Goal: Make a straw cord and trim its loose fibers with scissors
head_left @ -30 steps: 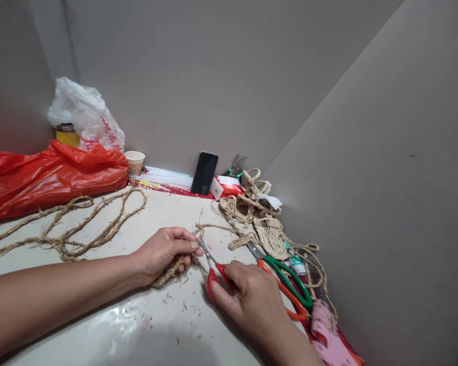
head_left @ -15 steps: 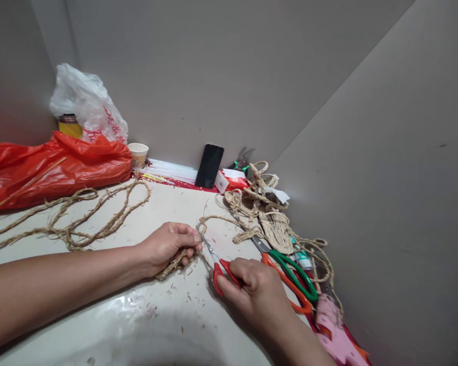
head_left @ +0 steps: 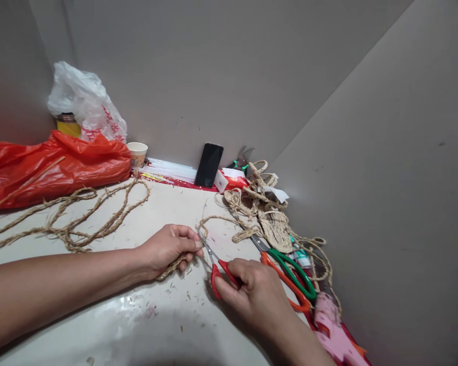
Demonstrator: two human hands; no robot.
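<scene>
My left hand [head_left: 171, 250] is closed on a braided straw rope [head_left: 172, 268], whose end hangs below the palm. My right hand [head_left: 252, 290] grips small red-handled scissors [head_left: 213, 254], thumb and fingers in the loops. The scissors' blades reach up to my left fingertips and lie slightly apart. A thin straw cord [head_left: 223, 218] curves from near the blade tips toward the pile on the right. Whether the blades touch a strand is too small to tell.
Loose rope [head_left: 72, 223] lies at left before a red bag [head_left: 61, 162]. Along the back are a paper cup [head_left: 138, 154] and phone [head_left: 209, 165]. Woven straw pieces [head_left: 275, 229], large green-and-orange scissors [head_left: 290, 277] and a pink glue gun [head_left: 330, 325] lie at right.
The red scissors' handles have spread slightly wider and shifted a little left. My left fingers have changed their hold slightly, and less rope shows under them.
</scene>
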